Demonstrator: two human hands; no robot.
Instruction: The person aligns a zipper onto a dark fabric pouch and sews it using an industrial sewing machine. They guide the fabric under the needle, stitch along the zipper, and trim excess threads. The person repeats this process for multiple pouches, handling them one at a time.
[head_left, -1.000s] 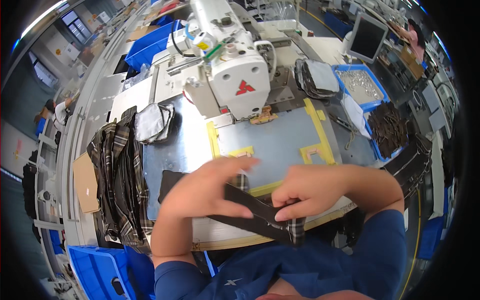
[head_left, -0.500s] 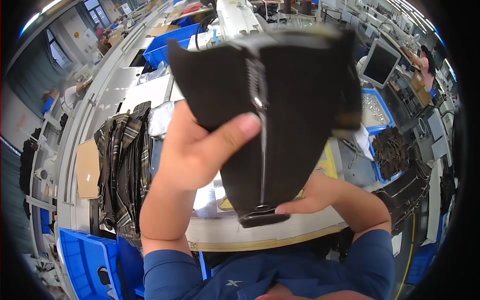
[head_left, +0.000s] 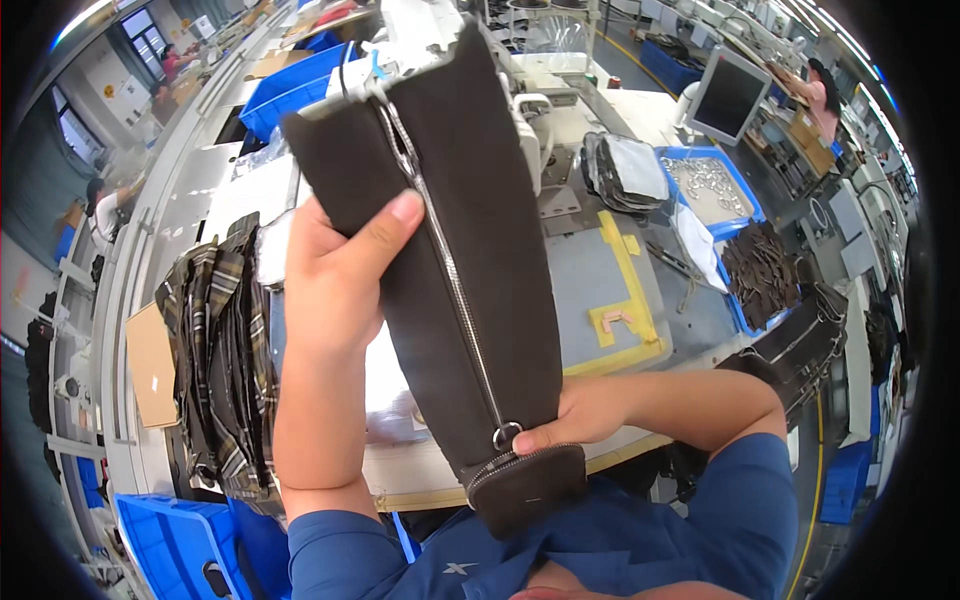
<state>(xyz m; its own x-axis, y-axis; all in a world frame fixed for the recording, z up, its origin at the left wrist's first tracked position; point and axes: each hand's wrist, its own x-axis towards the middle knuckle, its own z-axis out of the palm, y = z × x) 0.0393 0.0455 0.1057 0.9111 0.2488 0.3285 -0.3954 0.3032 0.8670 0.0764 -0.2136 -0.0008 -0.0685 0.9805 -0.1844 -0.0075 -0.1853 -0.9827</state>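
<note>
A long dark bag piece [head_left: 490, 250] with a silver zipper [head_left: 455, 285] down its length is held up over the worktable, tilted, its far end to the upper left. My left hand [head_left: 340, 270] grips its left edge, the thumb lying beside the zipper below the slider. With my right hand [head_left: 580, 412] I pinch the near end, thumb by a metal ring [head_left: 507, 436]. A small zipped pouch [head_left: 530, 495] sits at that end, in front of my shirt. The fingers behind the piece are hidden.
Plaid and dark cloth pieces [head_left: 225, 350] lie at the left. On the right stand blue trays with metal rings [head_left: 705, 185] and dark small parts [head_left: 760, 270]. A yellow-taped template [head_left: 640, 330] lies on the table; a monitor [head_left: 728, 95] is behind. Blue bin [head_left: 180, 540] lower left.
The bag piece has tilted, its far end swinging left and its near end coming closer to me. The pouch and ring now show plainly. Both hands keep their hold.
</note>
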